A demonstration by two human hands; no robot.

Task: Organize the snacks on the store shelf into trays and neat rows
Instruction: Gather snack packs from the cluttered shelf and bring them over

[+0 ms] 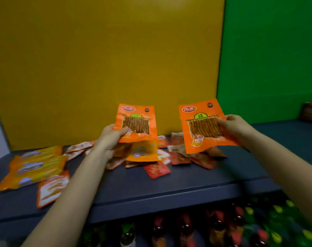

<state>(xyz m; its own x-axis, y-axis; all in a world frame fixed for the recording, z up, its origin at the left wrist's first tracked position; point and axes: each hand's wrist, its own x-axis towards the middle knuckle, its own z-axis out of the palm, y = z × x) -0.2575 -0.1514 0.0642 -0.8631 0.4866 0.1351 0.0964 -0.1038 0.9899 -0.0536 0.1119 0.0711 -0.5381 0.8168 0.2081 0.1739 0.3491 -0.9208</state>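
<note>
Bottles crowd the lower level nearest us, blurred, under the dark shelf. Going left to right: at far left a loose overlapping row of long yellow-orange packs lies flat, with a white-and-orange pouch just nearer. Then the left hand, fingers closed on the lower left corner of an orange snack packet, held upright and clear of the shelf. Under and between the hands sits the jumbled pile of small red and orange sachets, overlapping every which way. Now the right hand, pinching the right edge of a matching orange packet, tilted slightly, also lifted.

Both packets show an orange face, a green-yellow badge and a clear window with ribbed reddish-brown strips inside; thin, flat, crinkly film, likely slippery.

Best play, I'd say: bring the two together face-up, same way round, edges squared, then lay them as one stack on bare shelf beside the pile. No tray is visible yet.
</note>
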